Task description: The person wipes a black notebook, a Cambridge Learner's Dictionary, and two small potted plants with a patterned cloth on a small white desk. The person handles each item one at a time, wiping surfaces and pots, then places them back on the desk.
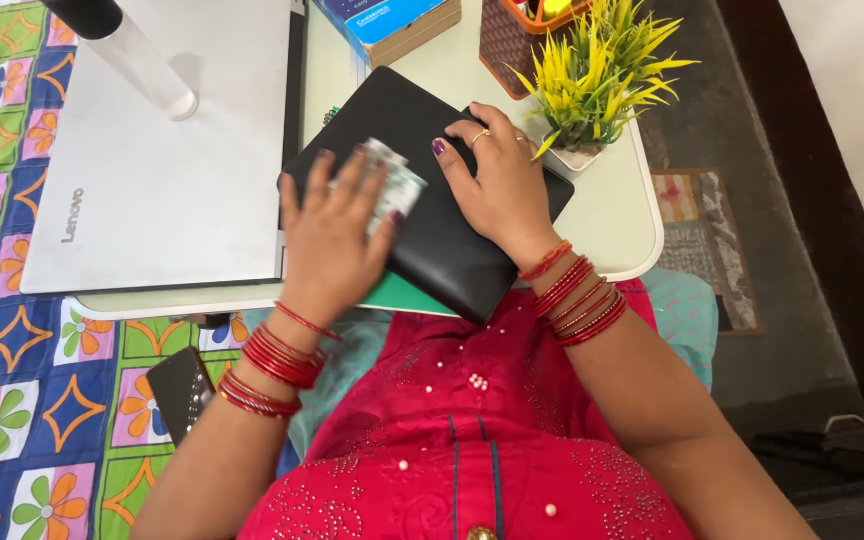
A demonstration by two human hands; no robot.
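- Nearest, a dark phone (181, 392) lying beside the lap on the patterned bedspread (12, 400), close under the left forearm; could be nudged off or pressed on by a careless elbow.
- Further up, left hand (330, 240) laid flat and fingers spread over a crumpled whitish cloth or wipe (392, 185), pressing it onto the black folder-like case (427, 190); not clenched, more a palm hold, though blurred, so how firmly the cloth is gripped cannot be told for sure.
- Beside it, right hand (497, 185) spread open on the case's far right part, pinning it down rather than grasping it.
- As for the case: resting on the small white table (622, 220), near corner overhanging the table's front edge above the lap, on top of a green sheet (402, 298). Long axis diagonal, running from the near-right corner by the right wrist up toward the far left by the closed silver laptop (152, 150).
- Risk: with that overhang, a hard sideways push from the left hand might pivot the case off the edge if the right hand lifts.
- Farther off, a potted yellow-green plant (597, 75) just beside the right hand's knuckles; easily knocked over by a quick withdrawal.
- Farthest, a clear tube with a dark cap (132, 50) standing on the laptop, prone to tipping if the table gets jolted.
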